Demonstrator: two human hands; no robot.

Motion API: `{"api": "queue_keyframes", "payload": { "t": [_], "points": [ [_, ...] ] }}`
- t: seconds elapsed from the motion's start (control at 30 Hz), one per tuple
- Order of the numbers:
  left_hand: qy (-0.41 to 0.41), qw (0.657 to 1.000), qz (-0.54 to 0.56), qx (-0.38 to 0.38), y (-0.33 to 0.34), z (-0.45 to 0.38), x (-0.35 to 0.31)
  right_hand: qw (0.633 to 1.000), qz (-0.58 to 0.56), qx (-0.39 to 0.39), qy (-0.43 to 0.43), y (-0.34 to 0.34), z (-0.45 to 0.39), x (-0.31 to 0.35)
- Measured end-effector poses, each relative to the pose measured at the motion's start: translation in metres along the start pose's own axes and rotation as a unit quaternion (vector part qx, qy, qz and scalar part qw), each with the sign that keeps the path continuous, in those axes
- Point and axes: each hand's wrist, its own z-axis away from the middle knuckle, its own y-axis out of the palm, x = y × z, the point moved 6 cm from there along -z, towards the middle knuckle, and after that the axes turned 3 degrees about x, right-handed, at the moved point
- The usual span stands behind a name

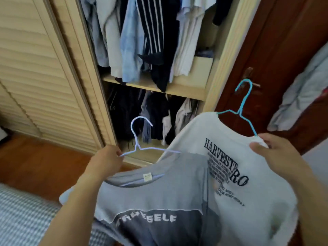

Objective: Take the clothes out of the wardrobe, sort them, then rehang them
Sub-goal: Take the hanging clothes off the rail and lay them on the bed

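Observation:
My left hand (106,161) grips one end of a pale lilac wire hanger (140,137) that carries a grey T-shirt (154,197) with white lettering on a dark panel. My right hand (276,153) pinches the shoulder of a white T-shirt (248,201) with black "HARVEST" print, together with the end of its turquoise hanger (244,103). Both shirts are held in front of the open wardrobe (188,89). The white shirt overlaps the grey one's right side.
Several shirts hang on the wardrobe's upper rail (142,36) and darker clothes on the lower rail (156,118). A slatted sliding door (35,77) stands at left, a brown door with a handle (252,80) at right. A checked bed cover (23,215) lies lower left.

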Motion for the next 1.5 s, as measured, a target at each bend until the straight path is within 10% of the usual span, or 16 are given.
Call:
{"api": "queue_keyframes", "payload": {
  "t": [0.13, 0.23, 0.43, 0.73, 1.13, 1.5],
  "points": [
    [0.054, 0.964, 0.154, 0.210, 0.049, 0.029, -0.025, 0.998, 0.011, -0.027, 0.057, 0.025, 0.029, -0.012],
    [-0.028, 0.831, 0.439, 0.341, 0.082, 0.057, -0.038, 0.992, -0.009, -0.074, 0.102, 0.039, 0.065, -0.036],
    [-0.063, 0.690, 0.645, 0.322, 0.091, 0.091, -0.063, 0.983, -0.023, -0.151, 0.103, -0.001, 0.111, -0.037],
    [0.032, 0.658, 0.696, 0.287, 0.074, 0.139, -0.160, 0.989, -0.143, -0.022, -0.014, 0.040, 0.117, 0.008],
    [0.033, 0.754, 0.636, 0.163, 0.139, 0.166, -0.215, 0.965, -0.214, 0.124, -0.089, 0.085, 0.113, -0.010],
    [-0.016, 0.749, 0.646, 0.146, 0.142, 0.142, -0.208, 0.925, -0.246, 0.274, -0.089, 0.113, 0.085, -0.011]
  ]
}}
